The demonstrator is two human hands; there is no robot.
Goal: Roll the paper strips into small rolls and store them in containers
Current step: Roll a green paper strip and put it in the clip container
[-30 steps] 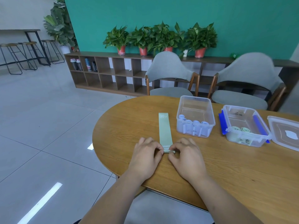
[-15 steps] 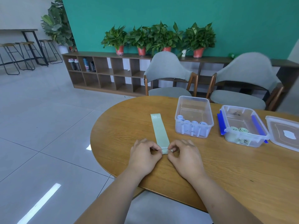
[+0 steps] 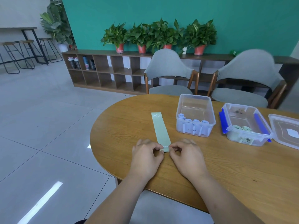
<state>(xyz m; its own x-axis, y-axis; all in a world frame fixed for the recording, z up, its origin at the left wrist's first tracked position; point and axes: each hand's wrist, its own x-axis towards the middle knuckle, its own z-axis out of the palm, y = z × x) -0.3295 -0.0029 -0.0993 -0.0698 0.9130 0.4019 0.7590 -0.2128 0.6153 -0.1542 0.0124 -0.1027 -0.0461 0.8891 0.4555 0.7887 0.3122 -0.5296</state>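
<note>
A pale green strip (image 3: 160, 128), marked 30 at its far end, lies flat on the wooden table (image 3: 226, 167). Its near end is curled into a small roll. My left hand (image 3: 146, 156) and my right hand (image 3: 186, 155) pinch that rolled end from either side with curled fingers. To the right stands a clear container (image 3: 195, 114) with several white rolls along its front wall. Further right, a clear container with blue clips (image 3: 247, 123) holds green rolls.
A clear lid (image 3: 285, 130) lies at the table's right edge. Two grey chairs (image 3: 168, 73) stand behind the table, with a low wooden shelf (image 3: 105, 70) and potted plants behind them. Tiled floor lies to the left.
The strip's far end has swung a little to the left, and the visible flat part looks slightly shorter. Both hands stay at the near end, still pinching it.
</note>
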